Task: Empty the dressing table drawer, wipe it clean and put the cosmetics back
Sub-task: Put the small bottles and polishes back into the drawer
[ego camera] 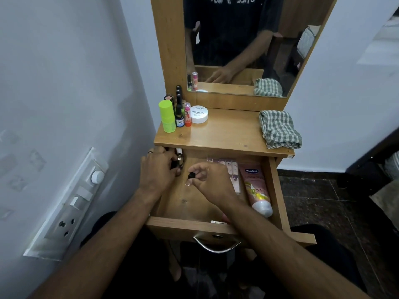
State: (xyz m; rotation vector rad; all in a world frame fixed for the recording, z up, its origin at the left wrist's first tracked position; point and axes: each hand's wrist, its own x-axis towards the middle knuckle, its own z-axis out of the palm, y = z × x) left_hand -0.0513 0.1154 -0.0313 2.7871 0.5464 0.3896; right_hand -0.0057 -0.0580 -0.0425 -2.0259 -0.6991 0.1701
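The wooden drawer is pulled out below the dressing table top. My left hand reaches into its back left corner and grips small bottles there. My right hand hovers over the drawer's middle and pinches a small black item. A pink Vaseline tube lies along the drawer's right side, with pale sachets beside it. On the table top's left stand a green bottle, small bottles, a pink stick and a white nail polish remover jar.
A folded green checked cloth lies on the table top's right. The mirror rises behind. A wall switchboard is at the left. A metal handle hangs on the drawer front. Dark floor lies to the right.
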